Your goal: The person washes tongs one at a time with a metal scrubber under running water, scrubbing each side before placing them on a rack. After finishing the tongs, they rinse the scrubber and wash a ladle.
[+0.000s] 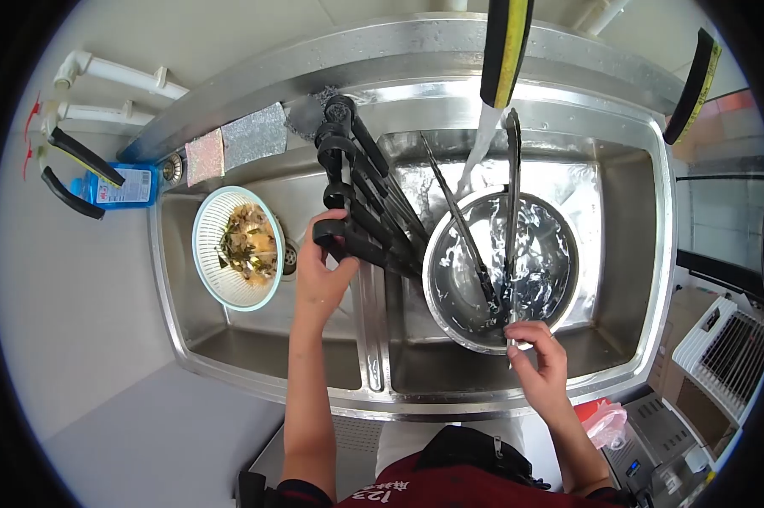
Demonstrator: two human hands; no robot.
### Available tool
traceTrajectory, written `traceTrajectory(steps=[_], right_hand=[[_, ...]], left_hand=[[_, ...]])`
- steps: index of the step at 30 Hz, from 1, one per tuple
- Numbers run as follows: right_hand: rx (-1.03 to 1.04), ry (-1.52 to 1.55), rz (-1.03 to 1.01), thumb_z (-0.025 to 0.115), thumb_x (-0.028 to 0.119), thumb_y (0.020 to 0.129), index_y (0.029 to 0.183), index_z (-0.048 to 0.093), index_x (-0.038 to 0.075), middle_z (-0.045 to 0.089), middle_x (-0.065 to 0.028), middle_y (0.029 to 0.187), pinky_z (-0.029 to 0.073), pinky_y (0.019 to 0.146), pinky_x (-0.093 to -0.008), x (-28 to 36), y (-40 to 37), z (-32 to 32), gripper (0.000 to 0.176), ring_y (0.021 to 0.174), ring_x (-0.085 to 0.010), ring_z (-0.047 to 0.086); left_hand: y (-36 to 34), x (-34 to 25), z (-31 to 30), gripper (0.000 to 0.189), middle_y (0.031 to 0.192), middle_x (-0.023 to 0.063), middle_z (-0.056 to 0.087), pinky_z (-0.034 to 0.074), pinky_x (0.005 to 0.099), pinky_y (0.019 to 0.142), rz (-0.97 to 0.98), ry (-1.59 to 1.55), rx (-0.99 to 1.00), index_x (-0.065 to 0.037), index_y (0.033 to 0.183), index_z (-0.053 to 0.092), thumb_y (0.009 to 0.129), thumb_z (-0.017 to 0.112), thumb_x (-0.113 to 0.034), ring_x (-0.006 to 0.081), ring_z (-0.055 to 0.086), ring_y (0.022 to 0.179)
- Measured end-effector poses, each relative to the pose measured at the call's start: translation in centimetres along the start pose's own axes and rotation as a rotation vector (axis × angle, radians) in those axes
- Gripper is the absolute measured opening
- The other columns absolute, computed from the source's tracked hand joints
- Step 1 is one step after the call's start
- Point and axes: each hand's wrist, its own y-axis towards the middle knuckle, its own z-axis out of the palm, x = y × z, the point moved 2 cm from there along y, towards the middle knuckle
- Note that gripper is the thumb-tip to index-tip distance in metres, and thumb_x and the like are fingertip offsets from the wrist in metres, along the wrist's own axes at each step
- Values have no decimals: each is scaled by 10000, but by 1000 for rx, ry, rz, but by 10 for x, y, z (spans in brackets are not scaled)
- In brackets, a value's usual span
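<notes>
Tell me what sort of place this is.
Probably a kitchen washing-up area: a double steel sink, water running into a steel bowl, a strainer of food scraps. The left hand grips black-handled utensils; the right hand, tongs.

Two hands at a steel double sink, seen from above

At centre, the left hand grips a bundle of black-handled utensils over the divider. At lower right, the right hand pinches the end of metal tongs lying in a wet steel bowl under the water stream. At left, a white colander holds food scraps, with a blue bottle beyond.
</notes>
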Motion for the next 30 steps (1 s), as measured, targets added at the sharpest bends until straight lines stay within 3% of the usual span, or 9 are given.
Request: traceTrajectory(steps=[4,5,7,10,11,20,22,26,30], right_hand=[[11,-18,-5,561,-9,702,881,549,-3,563,-140,907,411,758,-290,3,-2,1,180,853,-247,555],[2,-19,-3,561,-9,702,881,549,-3,563,-140,907,411,758,-290,3,-1,0,180,853,-247,555],[4,-35,-22,560,-10,702,881,549,-2,562,-140,908,412,757,-291,2,-1,-2,180,854,-251,555],[1,-37,6,556,-14,701,883,548,-1,562,-141,908,412,756,-292,1,-3,-5,182,855,-254,556],[-6,-36,-6,554,-18,701,882,547,-1,562,-139,907,413,749,-290,0,-3,-6,182,842,-252,557],[-27,-145,19,559,17,726,886,529,-1,547,-133,881,428,698,-296,-27,0,-14,163,767,-257,551],[-62,-220,125,557,24,722,885,521,-5,541,-135,886,430,699,-323,-44,4,-17,169,779,-282,546],[-94,-348,112,573,28,700,906,508,-10,513,-157,958,424,737,-359,-85,10,-32,219,856,-317,520],[-58,-685,40,604,44,665,1034,450,21,401,-179,1141,380,835,-396,-100,30,-38,400,1014,-336,446]], left_hand=[[8,-7,-4,317,808,80,480,407,250,639,213,443,-151,-7,957,492,648,545,44,169,482,708],[11,-9,0,317,808,80,480,407,250,639,217,440,-144,-7,957,492,648,545,44,169,482,708],[16,-18,3,230,795,109,506,416,276,624,155,531,-377,-3,888,503,667,553,36,203,505,698],[36,-20,4,202,713,47,504,385,226,568,257,545,-324,-26,862,520,673,562,31,124,497,667],[39,-25,1,160,723,101,513,410,280,560,225,576,-321,2,806,513,659,552,50,186,501,597],[39,-61,-5,136,743,47,519,395,244,521,432,668,-428,-20,782,524,677,540,64,139,499,620],[41,-53,-6,119,742,38,511,389,237,518,396,626,-390,-24,795,532,694,575,23,131,484,628],[41,-46,-5,168,728,27,490,385,245,543,284,621,-319,-23,802,530,678,640,-47,125,442,635],[40,-49,-8,210,763,36,499,387,253,597,196,624,-234,-26,844,524,664,631,-25,130,455,676]])
